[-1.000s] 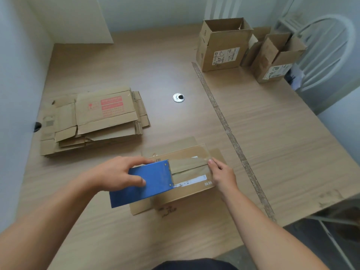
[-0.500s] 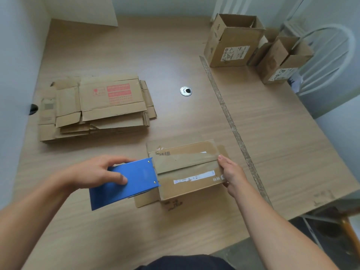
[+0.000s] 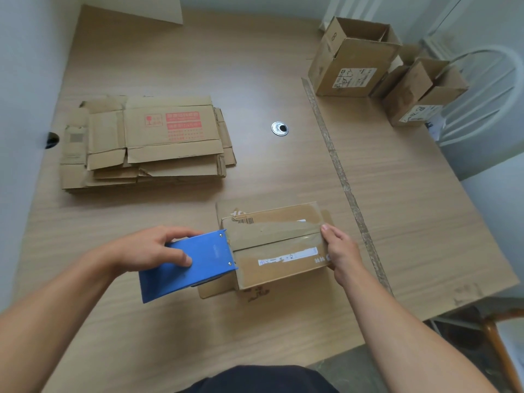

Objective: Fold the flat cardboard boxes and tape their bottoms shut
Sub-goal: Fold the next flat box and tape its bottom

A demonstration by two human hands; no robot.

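Table [image 3: 170, 66] with cardboard stack [image 3: 147, 143], boxes [image 3: 348, 61]

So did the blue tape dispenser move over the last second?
Yes: the tape dispenser slid left along the box, from partway across its top to its left edge.

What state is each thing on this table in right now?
Near box: folded, flaps closed, tape strip along the seam.
Tape dispenser: gripped by the left hand, at the box's left edge.
Right hand: holds the box's right end.
Cardboard stack: flat, unfolded.
Large far box: upright, top open.
Smaller far box: upright, top open.
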